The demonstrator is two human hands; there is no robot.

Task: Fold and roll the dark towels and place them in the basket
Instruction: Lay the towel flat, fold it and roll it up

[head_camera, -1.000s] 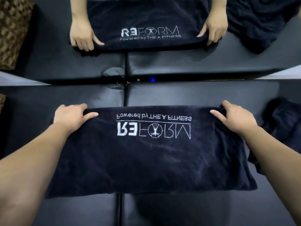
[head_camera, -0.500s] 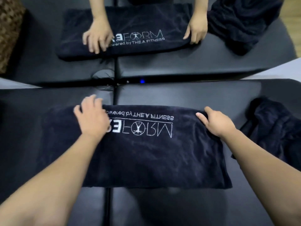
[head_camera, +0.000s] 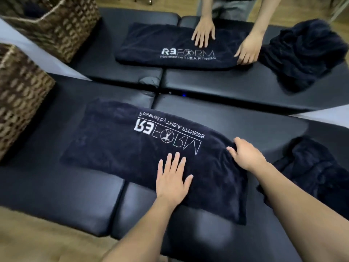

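Note:
A dark folded towel with white "REFORM" lettering lies flat on the black padded table in front of me. My left hand presses flat on the towel's near middle, fingers straight and spread. At the towel's right end my right hand rests on the cloth, its fingertips curled over the edge. A woven basket stands at the left edge of the table. A crumpled pile of dark towels lies to the right of my right arm.
Across from me another person's two hands press on a second lettered towel on a far table. A second woven basket stands at the far left, and another dark towel heap at the far right.
My left hand slid from the towel's left end to its near middle. The view swung left, bringing the baskets into sight. My right hand stayed at the right end.

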